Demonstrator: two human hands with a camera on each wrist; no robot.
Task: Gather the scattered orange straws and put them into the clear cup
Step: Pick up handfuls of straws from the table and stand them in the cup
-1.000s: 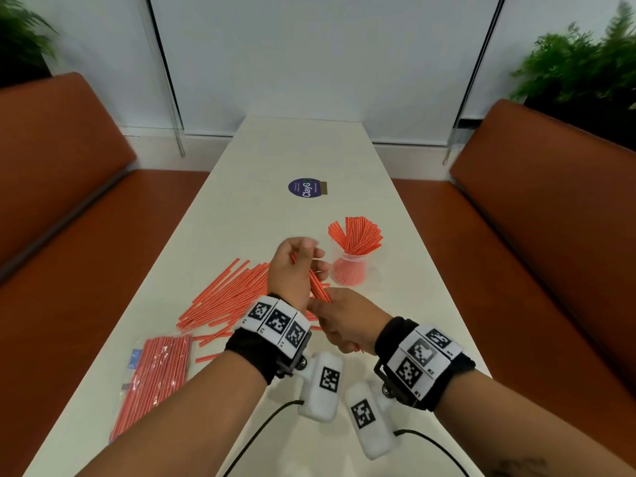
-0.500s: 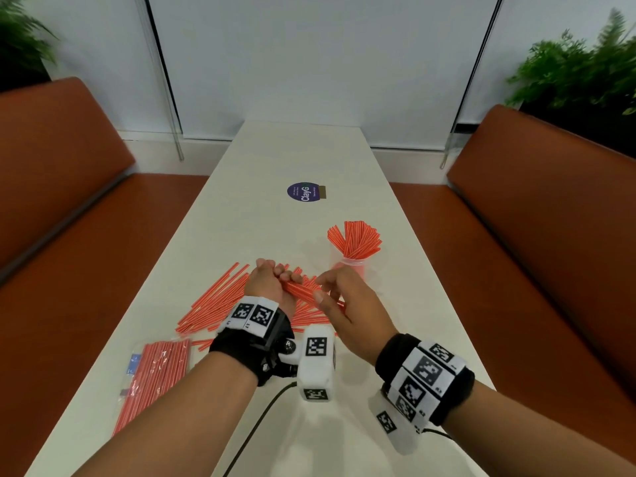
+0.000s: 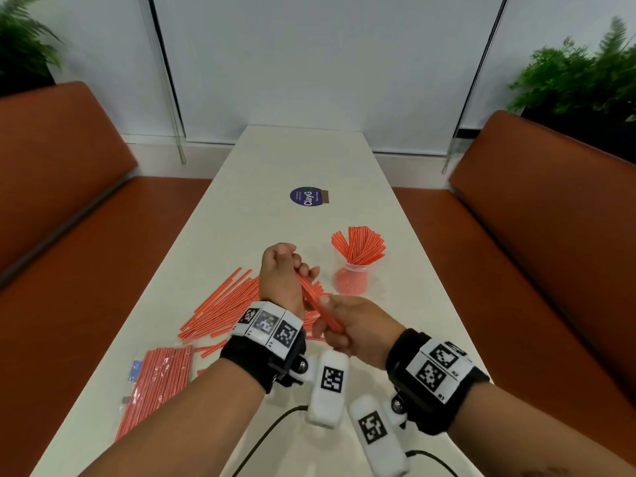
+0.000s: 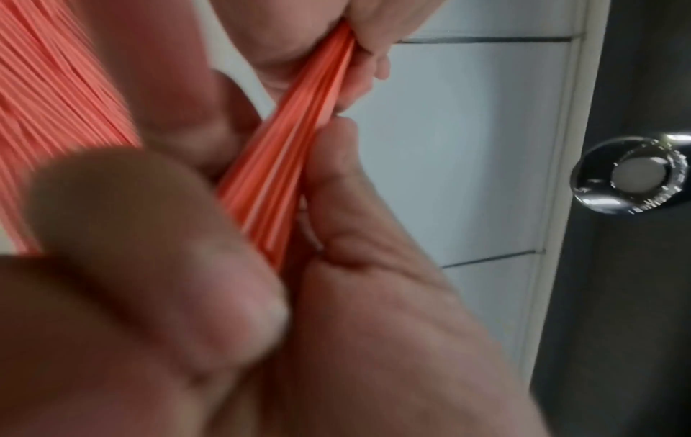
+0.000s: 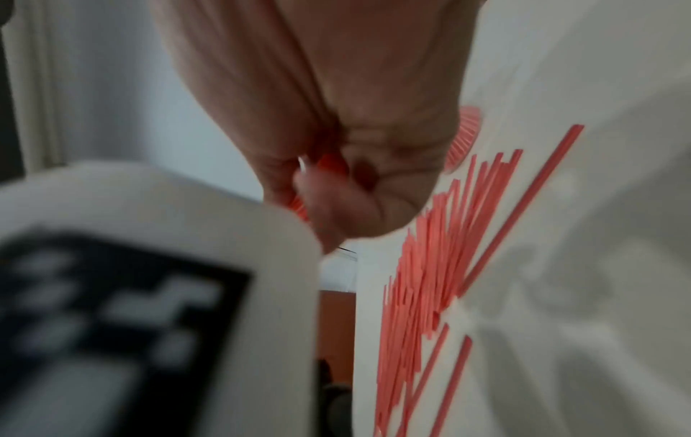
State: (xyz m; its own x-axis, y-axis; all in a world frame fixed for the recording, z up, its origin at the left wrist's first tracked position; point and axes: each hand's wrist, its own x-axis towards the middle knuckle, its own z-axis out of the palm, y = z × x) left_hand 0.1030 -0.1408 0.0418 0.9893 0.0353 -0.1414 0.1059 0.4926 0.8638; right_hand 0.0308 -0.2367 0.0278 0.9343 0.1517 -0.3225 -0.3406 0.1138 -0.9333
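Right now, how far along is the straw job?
Done: the cup already holds a fanned batch of straws. In hand: left hand and right hand both grip one small bundle above the table. Left: a large loose pile lies on the table. Roughly midway, at a guess.

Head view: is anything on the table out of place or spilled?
Yes. Many loose orange straws lie scattered flat on the table, left of the clear cup, instead of standing in it. Nothing looks damaged.
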